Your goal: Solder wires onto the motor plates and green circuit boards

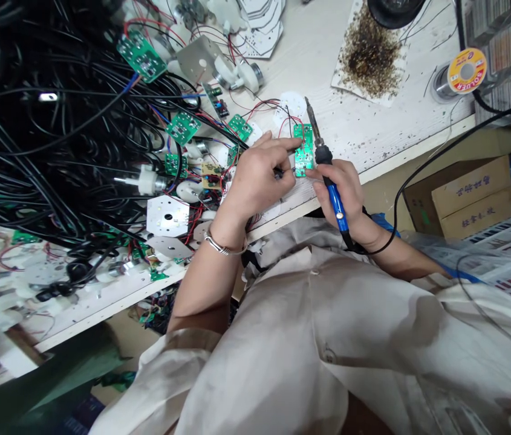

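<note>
Left hand point(259, 178) pinches green circuit board point(303, 152) | right hand point(345, 188) grips soldering iron point(330, 181), just right of board

Mounted on the head and aimed forward and steeply down, past the wearer's own chest point(328, 320), onto the near edge of the white workbench point(314, 51). Set close, with the left hand point(257, 181) and right hand point(346, 188) near frame centre. Rolled, placing the bench edge diagonally from lower left to upper right.
</note>
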`<state>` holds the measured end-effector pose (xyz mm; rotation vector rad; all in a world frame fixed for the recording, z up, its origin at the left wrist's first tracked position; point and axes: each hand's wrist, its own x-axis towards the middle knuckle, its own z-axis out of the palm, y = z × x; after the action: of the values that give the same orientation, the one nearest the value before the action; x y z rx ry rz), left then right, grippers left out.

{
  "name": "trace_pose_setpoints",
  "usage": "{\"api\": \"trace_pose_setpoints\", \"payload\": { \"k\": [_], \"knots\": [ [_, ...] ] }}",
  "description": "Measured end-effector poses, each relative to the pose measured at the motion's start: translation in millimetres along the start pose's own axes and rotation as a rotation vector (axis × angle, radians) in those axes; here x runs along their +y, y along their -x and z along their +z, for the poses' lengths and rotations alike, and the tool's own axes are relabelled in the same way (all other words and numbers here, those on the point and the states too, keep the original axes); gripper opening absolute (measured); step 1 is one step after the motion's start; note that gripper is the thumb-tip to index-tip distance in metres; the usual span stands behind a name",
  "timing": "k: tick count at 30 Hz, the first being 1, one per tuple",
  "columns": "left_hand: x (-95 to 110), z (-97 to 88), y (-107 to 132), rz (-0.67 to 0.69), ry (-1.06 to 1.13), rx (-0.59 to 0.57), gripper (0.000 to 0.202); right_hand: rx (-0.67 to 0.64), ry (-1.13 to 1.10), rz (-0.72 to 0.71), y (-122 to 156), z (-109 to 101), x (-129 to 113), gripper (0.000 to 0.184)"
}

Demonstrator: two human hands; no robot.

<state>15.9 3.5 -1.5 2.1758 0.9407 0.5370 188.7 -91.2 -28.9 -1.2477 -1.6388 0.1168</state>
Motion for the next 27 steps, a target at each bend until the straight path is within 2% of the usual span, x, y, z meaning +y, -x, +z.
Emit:
{"api": "trace_pose_setpoints", "payload": {
  "k": [8,17,27],
  "knots": [
    [-0.2,-0.9,0.8,-0.004,-0.002,-0.013,0.01,-0.017,-0.014,0.04,3.0,2.0,1.5,0.032],
    [0.1,-4.4,1.1,-0.031,-0.009,-0.026,0.01,-0.157,0.031,0.125,6.8,3.0,6.9,0.029],
    [4.8,-9.2,2.6,-0.064,-0.015,-0.012,0.011,-0.04,-0.013,0.083,1.9,2.1,4.6,0.027]
  ]
}}
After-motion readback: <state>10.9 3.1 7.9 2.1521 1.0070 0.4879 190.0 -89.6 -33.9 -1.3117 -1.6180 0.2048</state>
